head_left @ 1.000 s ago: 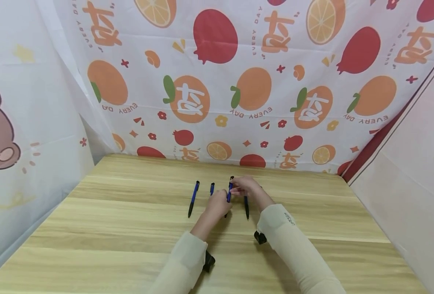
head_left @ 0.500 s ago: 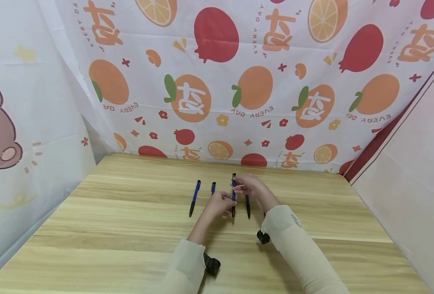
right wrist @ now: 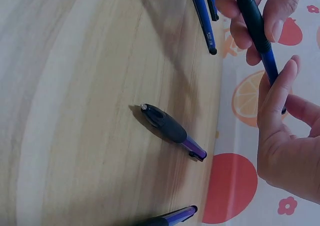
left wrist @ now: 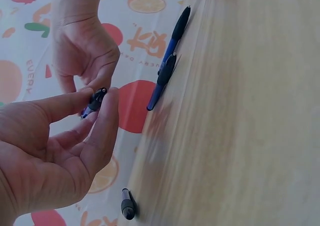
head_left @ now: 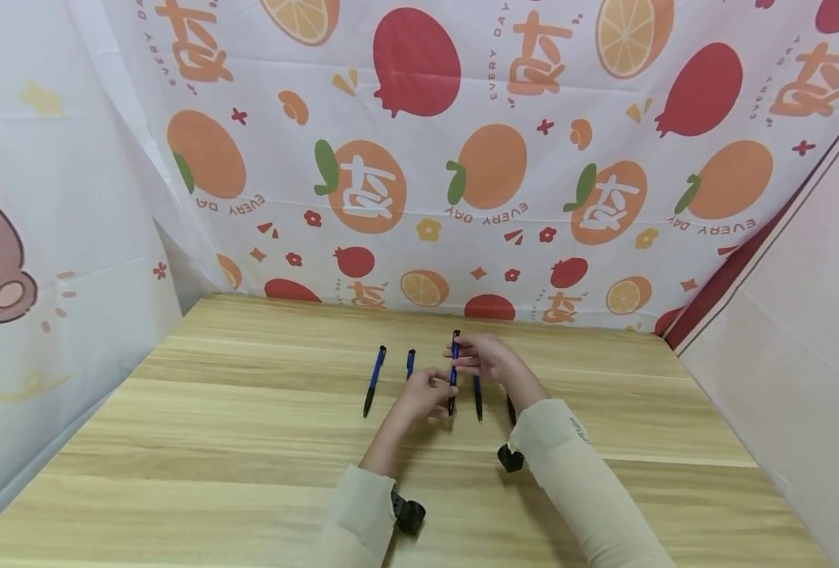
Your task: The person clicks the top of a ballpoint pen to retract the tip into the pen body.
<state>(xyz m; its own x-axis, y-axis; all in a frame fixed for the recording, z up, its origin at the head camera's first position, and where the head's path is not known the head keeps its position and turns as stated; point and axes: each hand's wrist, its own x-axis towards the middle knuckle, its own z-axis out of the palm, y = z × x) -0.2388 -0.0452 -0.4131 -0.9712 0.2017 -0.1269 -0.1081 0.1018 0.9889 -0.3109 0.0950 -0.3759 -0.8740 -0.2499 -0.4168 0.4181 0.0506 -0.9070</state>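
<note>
A blue pen with a black grip (head_left: 454, 371) is held between both hands above the table. My left hand (head_left: 426, 394) pinches its black lower part between thumb and fingers. Higher up, the thumb and fingers of my right hand (head_left: 489, 359) pinch the blue barrel. The right wrist view shows the held pen (right wrist: 252, 20) slanting from one hand to the other. In the left wrist view only the end of this pen (left wrist: 95, 100) shows between the left fingertips.
Similar pens lie on the wooden table (head_left: 249, 442): one at the left (head_left: 374, 382), one partly behind the left hand (head_left: 410, 363), one under the right hand (head_left: 479, 401), and one mostly behind the right wrist (head_left: 511, 409). A fruit-print curtain (head_left: 419, 173) hangs behind the table.
The held pen has shifted slightly right and away from me, and more of its black lower part shows. Both hands stay on it; the right hand has drifted slightly right, uncovering another pen.
</note>
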